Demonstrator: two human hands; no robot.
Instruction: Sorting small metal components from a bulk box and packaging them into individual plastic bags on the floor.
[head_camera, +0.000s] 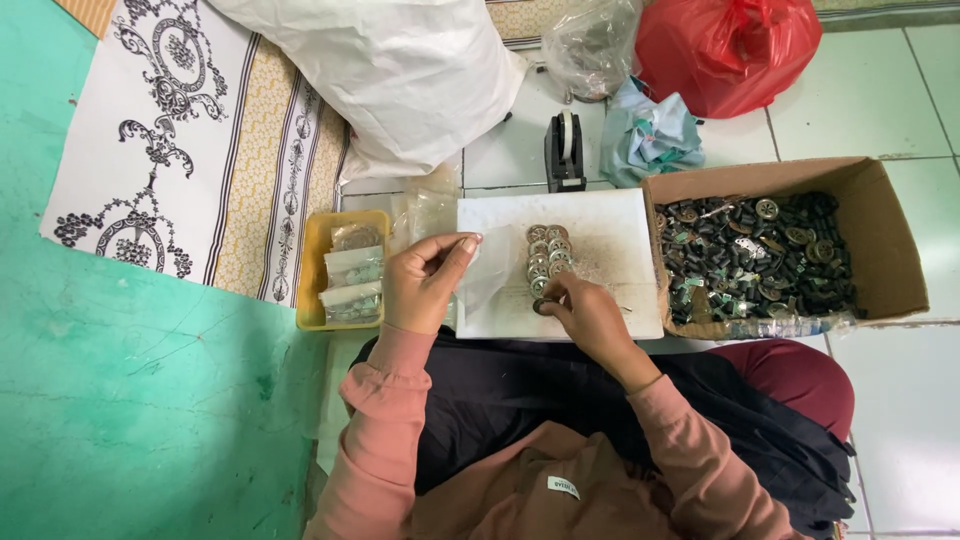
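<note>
Down on the floor, the person sits with both forearms in pink sleeves reaching forward over a dark lap to a white board (610, 230).

Left hand (425, 280): raised just off the board's left edge, wrist bent back, palm turned inward. Thumb and forefinger are pressed together at the tips around the top of a small clear bag (490, 275), which hangs down from them over the board's left part. The other fingers curl loosely behind.

Right hand (585, 312): low at the board's near edge, knuckles up, wrist angled in from the right. Its fingers are bunched together and bent down onto the near end of a row of discs (547, 258), small round metal pieces laid in two short lines up the middle of the board. Whether a disc is actually pinched cannot be told; the fingertips hide it.

Just left of the left hand stands a yellow tray (308, 270) with small filled bags in it. Right of the board, touching it, is a cardboard box (890, 240) full of dark small parts. Beyond the board stand a black tape dispenser (565, 150), a blue cloth (650, 135), a red bag (725, 50) and a white sack (400, 70).
</note>
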